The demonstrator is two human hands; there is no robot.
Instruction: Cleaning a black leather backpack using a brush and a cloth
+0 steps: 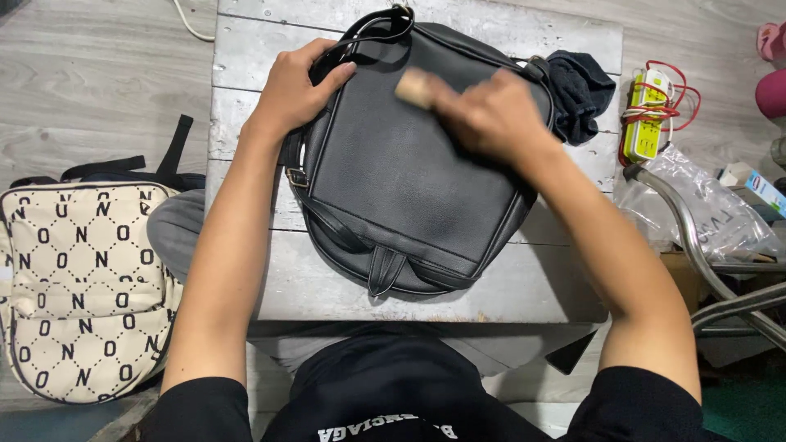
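Black leather backpack (409,172) lies flat mid-table, top toward far edge. Looks soft, floppy, light-ish, smooth and probably slippery; best grabbed by top handle or straps. Left hand (295,90) clamps far-left corner. Right hand (491,115), blurred, pinches tan block (415,87) on surface. Dark cloth (581,90) at table's (524,286) far-right corner.

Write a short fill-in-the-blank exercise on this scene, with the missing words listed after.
1. Both hands rest on a ____ leather backpack.
2. The right hand holds a small tan ____.
3. The left hand grips the backpack near its ____ corner.
4. The cream patterned bag sits on the person's ____ side.

Missing words: black; brush; top-left; left
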